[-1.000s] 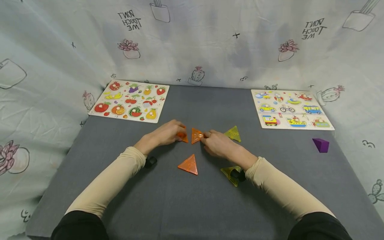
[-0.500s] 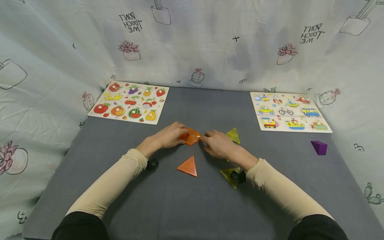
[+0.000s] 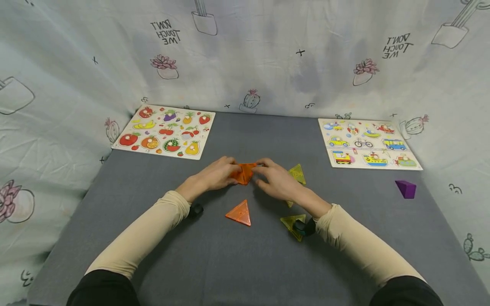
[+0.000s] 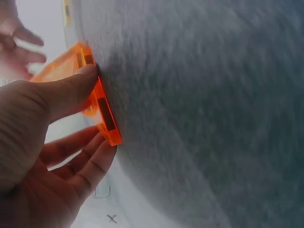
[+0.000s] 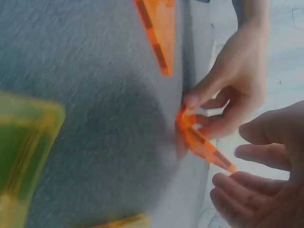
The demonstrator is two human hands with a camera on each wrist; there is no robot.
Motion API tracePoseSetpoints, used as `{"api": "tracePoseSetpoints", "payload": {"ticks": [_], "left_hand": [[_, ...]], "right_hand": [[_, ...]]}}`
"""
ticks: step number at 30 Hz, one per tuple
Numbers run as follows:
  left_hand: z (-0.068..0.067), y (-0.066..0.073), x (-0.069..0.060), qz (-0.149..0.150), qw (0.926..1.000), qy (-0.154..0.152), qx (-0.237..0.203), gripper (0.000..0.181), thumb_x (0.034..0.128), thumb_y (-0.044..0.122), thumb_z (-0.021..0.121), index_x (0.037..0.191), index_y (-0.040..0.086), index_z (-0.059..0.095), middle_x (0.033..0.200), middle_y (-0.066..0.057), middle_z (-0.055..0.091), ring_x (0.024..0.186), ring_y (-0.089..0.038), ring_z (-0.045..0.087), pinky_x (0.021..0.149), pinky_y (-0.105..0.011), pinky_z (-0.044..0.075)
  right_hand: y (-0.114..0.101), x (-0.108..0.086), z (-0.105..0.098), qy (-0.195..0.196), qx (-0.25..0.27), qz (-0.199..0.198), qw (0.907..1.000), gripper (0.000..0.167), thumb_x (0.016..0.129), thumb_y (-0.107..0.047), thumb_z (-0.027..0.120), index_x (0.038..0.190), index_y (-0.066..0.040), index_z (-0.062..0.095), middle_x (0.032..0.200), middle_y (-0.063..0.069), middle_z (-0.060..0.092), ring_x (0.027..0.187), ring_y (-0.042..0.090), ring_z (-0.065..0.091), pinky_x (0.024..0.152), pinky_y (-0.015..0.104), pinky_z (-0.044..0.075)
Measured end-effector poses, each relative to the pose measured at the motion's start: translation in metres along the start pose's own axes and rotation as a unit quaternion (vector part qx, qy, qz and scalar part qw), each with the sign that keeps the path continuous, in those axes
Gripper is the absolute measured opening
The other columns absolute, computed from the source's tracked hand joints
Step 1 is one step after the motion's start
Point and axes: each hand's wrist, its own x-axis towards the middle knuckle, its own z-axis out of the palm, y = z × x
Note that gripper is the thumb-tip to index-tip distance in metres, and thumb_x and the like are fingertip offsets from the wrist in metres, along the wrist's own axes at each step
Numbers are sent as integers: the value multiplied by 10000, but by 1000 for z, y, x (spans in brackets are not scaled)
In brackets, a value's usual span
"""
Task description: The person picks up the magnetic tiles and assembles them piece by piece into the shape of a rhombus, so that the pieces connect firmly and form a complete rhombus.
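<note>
Paired hands at work on a grey table, described from the person's side outward. Nearest, beige sleeves reach forward from black garment ends. Ahead of them lies a yellow triangle, partly hidden by a dark object at the right wrist; to its left, a single orange triangle lies flat. A yellow corner shows beside the right wrist, the rest covered. Beyond, near the middle of the table, two orange tiles meet edge to edge at an angle between the hands. The left hand pinches one tile between thumb and fingers. The right hand stands with thumb and fingers spread beside the other tile's free corner; I cannot tell whether they touch. Just past the right hand lies another yellow triangle. A purple wedge sits well apart, far right. Farthest back are a fruit board at left, a vehicle board at right, and a plant-printed cloth.
</note>
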Motion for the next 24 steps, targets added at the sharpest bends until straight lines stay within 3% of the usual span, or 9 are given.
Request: {"api": "tracePoseSetpoints", "payload": {"ticks": [4, 7, 11, 14, 19, 24], "left_hand": [[0, 4, 1, -70, 10000, 21, 3, 309, 869, 216, 750, 1143, 84, 696, 1102, -136, 622, 965, -293, 579, 840, -419, 504], [0, 6, 1, -65, 10000, -21, 4, 345, 879, 214, 740, 1194, 85, 683, 1138, -148, 612, 1008, -298, 587, 869, -427, 512], [1, 5, 1, 27, 10000, 8, -29, 320, 878, 201, 739, 1175, 91, 693, 1117, -141, 612, 982, -283, 593, 852, -414, 511], [1, 5, 1, 103, 9999, 37, -66, 287, 877, 197, 740, 1144, 100, 702, 1091, -128, 613, 951, -265, 591, 830, -400, 509], [-2, 3, -1, 197, 9995, 78, -218, 269, 880, 184, 736, 1135, 107, 696, 1084, -119, 610, 941, -257, 594, 829, -401, 512], [-4, 5, -7, 40, 9997, 189, -117, 265, 901, 205, 714, 1139, 93, 678, 1101, -106, 592, 947, -248, 583, 825, -388, 507]], "right_hand": [[-6, 4, 1, 45, 211, -95, 9997, 465, 952, -130, 601, 1404, -45, 528, 1455, 210, 424, 917, 235, 640, 724, 334, 521], [-7, 5, 5, -84, 219, -115, 9997, 478, 958, -127, 589, 1421, -43, 505, 1457, 210, 425, 883, 218, 630, 718, 327, 510], [-6, 4, 10, -417, 70, -265, 9988, 477, 957, -127, 595, 1406, 5, 506, 1437, 212, 465, 1152, 302, 605, 896, 419, 531], [-5, 3, 11, -620, -85, -364, 9974, 493, 951, -133, 610, 1407, 17, 498, 1441, 212, 476, 1238, 330, 561, 970, 446, 509], [-6, 3, 12, -821, -461, -437, 9946, 541, 949, -169, 630, 1434, 6, 467, 1490, 206, 441, 1317, 358, 503, 1028, 465, 476], [-8, 3, 13, -941, -702, -512, 9918, 556, 952, -190, 631, 1443, 4, 456, 1491, 200, 441, 1293, 360, 525, 1006, 459, 490]]}}
